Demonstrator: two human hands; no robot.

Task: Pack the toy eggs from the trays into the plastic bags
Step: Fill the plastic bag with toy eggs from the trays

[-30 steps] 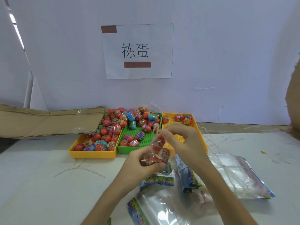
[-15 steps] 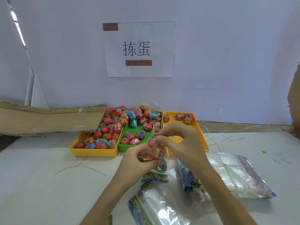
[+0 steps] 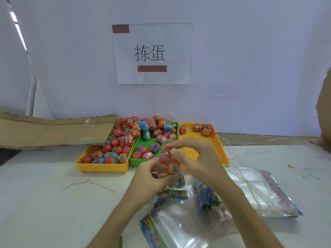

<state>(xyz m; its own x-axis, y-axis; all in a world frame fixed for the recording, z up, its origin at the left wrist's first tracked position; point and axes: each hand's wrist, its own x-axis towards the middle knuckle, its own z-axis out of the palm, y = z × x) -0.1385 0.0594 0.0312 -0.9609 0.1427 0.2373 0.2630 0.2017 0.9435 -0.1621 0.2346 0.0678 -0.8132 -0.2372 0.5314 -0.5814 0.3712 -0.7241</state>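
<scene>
At frame centre, both hands, left (image 3: 152, 178) and right (image 3: 195, 158), pinch a small bag (image 3: 168, 165) holding eggs (image 3: 165, 155). Looks like filling; next comes sealing it.

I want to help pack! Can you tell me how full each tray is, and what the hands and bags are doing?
Left yellow tray: heaped with eggs.
Green tray: partly full.
Right yellow tray: nearly empty.
Small bag: held up, eggs inside.
Left hand: grips it.
Right hand: pinches it.
Spare bags: flat, empty.
</scene>
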